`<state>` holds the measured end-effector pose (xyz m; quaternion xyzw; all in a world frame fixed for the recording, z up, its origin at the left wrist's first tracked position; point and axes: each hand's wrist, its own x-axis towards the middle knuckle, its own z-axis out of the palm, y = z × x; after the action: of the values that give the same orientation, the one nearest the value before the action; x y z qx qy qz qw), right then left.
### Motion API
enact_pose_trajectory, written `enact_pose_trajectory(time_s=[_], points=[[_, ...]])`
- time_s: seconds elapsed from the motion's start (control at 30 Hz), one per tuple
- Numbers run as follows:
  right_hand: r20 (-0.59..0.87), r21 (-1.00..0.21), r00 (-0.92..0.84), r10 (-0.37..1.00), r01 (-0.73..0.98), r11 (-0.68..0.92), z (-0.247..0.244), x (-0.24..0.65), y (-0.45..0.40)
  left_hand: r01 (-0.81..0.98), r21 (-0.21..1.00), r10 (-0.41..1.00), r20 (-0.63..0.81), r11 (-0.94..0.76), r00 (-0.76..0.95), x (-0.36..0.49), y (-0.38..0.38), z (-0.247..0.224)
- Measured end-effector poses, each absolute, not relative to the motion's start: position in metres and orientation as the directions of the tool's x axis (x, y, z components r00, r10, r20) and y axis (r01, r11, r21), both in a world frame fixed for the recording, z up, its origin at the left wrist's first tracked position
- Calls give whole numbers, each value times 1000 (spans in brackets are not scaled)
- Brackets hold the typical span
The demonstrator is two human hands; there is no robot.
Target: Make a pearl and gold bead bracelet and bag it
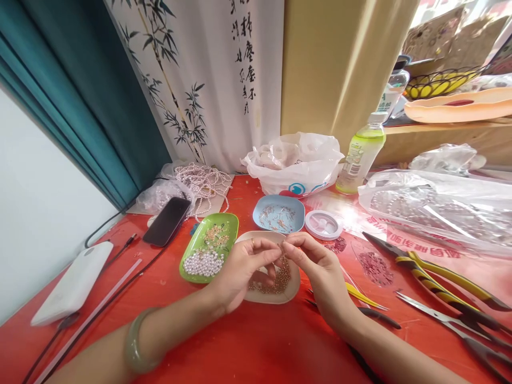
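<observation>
Above a beige tray (294, 290) of small gold beads, my left hand (244, 269) and my right hand (320, 266) meet fingertip to fingertip. Thumb and index finger are pinched together on each hand; whatever they hold is too small to make out. Left of them lies a green tray (188, 273) with white pearl beads and small gold pieces. Behind the hands sits a blue tray (296, 204) holding thin metal pins. A round white-rimmed container (324, 224) stands beside it. A green bangle circles my left wrist.
Pliers (432, 277), scissors (444, 317) and yellow tweezers (362, 296) lie at the right. A bottle (360, 154) and plastic bag (296, 165) stand behind. A black phone (167, 221), white power bank (72, 282), cables and bead strands (200, 181) occupy the left.
</observation>
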<state>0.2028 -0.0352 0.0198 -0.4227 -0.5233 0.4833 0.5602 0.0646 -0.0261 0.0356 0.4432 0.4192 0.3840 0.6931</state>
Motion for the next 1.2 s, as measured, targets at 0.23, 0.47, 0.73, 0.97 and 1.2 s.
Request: enact_pose_trajectory(time_s=[0.23, 0.47, 0.73, 0.97, 1.2], points=[[175, -984, -21, 984, -18, 175, 20, 206, -32, -109, 954, 911, -227, 279, 344, 60, -21, 38], [99, -994, -95, 991, -46, 95, 27, 201, -36, -71, 944, 872, -267, 322, 410, 55, -17, 41], [70, -997, -112, 991, -18, 69, 22, 200, -37, -22, 948, 869, -281, 317, 408, 54, -14, 37], [219, -961, -86, 972, 155, 230, 20, 200, -36, -38, 943, 866, -287, 331, 410, 53, -13, 35], [264, -917, -104, 959, 282, 283, 18, 203, -33, -52, 934, 860, -302, 353, 412, 53, -13, 35]])
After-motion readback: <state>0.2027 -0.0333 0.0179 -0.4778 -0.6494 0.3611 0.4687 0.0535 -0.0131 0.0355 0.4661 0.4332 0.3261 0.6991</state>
